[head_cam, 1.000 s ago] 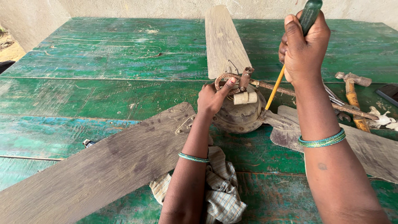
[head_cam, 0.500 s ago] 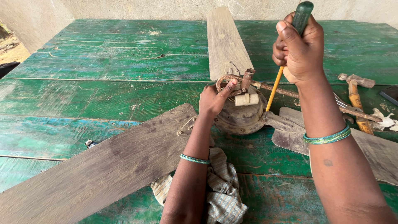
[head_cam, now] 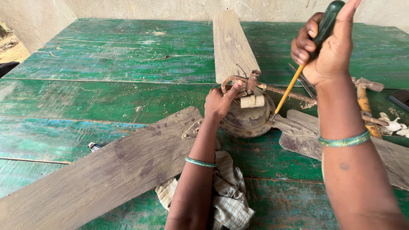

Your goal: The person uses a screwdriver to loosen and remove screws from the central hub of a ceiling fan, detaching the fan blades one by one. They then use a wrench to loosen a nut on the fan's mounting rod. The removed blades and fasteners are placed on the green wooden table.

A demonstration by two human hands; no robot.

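An old, dirty ceiling fan lies on a worn green wooden table (head_cam: 106, 89). Its round motor housing (head_cam: 247, 119) sits in the middle, and its long grey blades (head_cam: 106, 174) reach out from it. My left hand (head_cam: 219, 100) rests on the housing's left side, fingers touching the rusty bracket (head_cam: 238, 81) on top. Raised over the fan's right side, my right hand (head_cam: 324, 47) grips a screwdriver (head_cam: 317, 47) with a dark green handle and yellow shaft. The screwdriver's tip meets the housing's right edge, where a blade joins it.
A checked cloth (head_cam: 226, 191) lies under my left forearm. At the right edge of the table lie a hammer with a wooden handle (head_cam: 366, 102), some white scraps (head_cam: 392, 123) and a dark flat object (head_cam: 400, 100). A small object (head_cam: 93, 147) lies by the left blade.
My right hand has tilted the screwdriver slightly while its tip stays at the housing's right edge. My left hand stays on the housing by the bracket.
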